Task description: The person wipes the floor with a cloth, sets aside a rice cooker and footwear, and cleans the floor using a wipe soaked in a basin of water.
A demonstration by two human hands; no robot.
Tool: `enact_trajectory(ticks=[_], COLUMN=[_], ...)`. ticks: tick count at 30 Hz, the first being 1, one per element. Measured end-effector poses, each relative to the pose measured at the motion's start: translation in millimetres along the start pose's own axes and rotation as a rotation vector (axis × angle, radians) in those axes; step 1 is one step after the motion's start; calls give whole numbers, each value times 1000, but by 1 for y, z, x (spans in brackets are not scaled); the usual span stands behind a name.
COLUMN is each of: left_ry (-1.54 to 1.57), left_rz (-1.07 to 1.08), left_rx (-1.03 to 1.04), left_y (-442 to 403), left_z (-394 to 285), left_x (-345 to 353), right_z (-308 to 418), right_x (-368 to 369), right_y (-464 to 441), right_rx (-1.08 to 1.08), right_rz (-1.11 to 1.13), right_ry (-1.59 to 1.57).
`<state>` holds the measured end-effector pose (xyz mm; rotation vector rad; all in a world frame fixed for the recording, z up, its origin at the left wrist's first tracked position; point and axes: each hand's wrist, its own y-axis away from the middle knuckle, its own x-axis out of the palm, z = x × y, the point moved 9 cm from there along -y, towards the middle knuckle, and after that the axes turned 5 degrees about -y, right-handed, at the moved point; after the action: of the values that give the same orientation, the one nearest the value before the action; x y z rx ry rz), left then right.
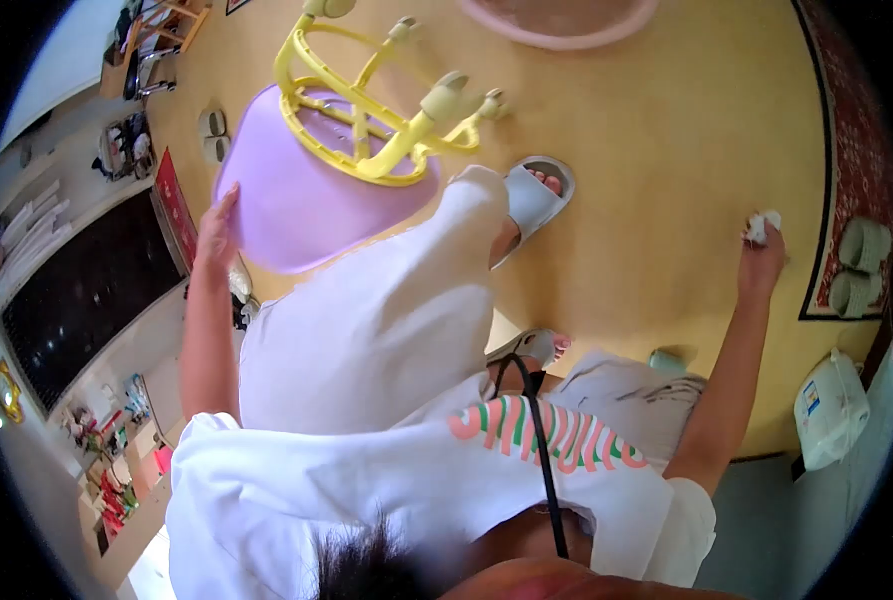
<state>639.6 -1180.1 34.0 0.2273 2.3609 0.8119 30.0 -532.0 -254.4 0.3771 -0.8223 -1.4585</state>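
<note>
A purple plastic stool (306,215) with a yellow legged frame and pale casters is tipped over, its underside showing, in the upper left of the head view. My left hand (218,228) grips the edge of its purple part, thumb on the near face. Beside it is my knee in light trousers, and I cannot tell if they touch. Far to the right, my right hand (761,250) is closed round a small crumpled white cloth (763,227), held out over the floor.
A pink round basin (566,30) stands at the top edge. Grey slippers (859,268) sit on a dark red mat (841,130) at right, above a white plastic bag (829,410). Another slipper pair (213,137) lies left, near a television (91,300) and a cluttered table.
</note>
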Motion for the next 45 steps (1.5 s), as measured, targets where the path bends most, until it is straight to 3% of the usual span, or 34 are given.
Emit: enact_trajectory(ticks=[1,2,5,9,12,13,15,16,20,25,27,29,31,32,33,34,35,37,39,40,43,45], left_ry=[57,-24,-196,-395,-734,-1081,-1650,-1746,-1600,-1573,-1581,-1496,-1244,-1113,-998,-730,-659,-246,-517,-646,-422,-394], left_rz=[86,-54,-161,-338,-353,-552,-639,-628,-516,-509,-548,-555,-294,-91,162,469,693,1153,1159,1148,1026,886], left_rx=[30,10,94,261,427,535,692,708,581,542,672,1008,1351,1411,1330,891,806,313,265,256,362,525], left_y=[2,11,34,84,91,110,113,107,100,97,105,121,136,139,135,116,133,166,169,166,145,125], left_z=[-8,-20,-58,-92,-89,-92,-67,-42,18,11,-13,-52,-85,-96,-101,-94,-93,-69,-46,-40,-39,-47], left_x=[-7,-26,-73,-83,-79,-63,-28,-15,0,-9,5,54,136,184,240,292,354,446,479,489,507,507], right_z=[2,8,18,18,22,23,21,23,19,26,18,8,-10,-21,-30,-38,-42,-44,-41,-44,-44,-78], right_x=[-3,-1,17,30,54,61,65,64,76,149,168,184,198,207,222,233,248,267,275,268,239,230], right_y=[-1,5,24,41,57,61,58,57,57,95,106,111,118,124,135,148,166,187,201,196,176,172], right_rx=[-5,-41,-134,-196,-192,-185,-178,-180,-121,-28,17,45,84,112,118,123,105,3,-153,-124,-354,-108], right_rz=[-18,-46,-106,-99,-27,-1,1,-8,77,285,373,425,446,419,450,471,549,624,622,531,195,154], right_ry=[37,63,155,279,294,290,212,179,-25,-120,-178,-224,-237,-197,-132,-65,37,193,294,302,503,378])
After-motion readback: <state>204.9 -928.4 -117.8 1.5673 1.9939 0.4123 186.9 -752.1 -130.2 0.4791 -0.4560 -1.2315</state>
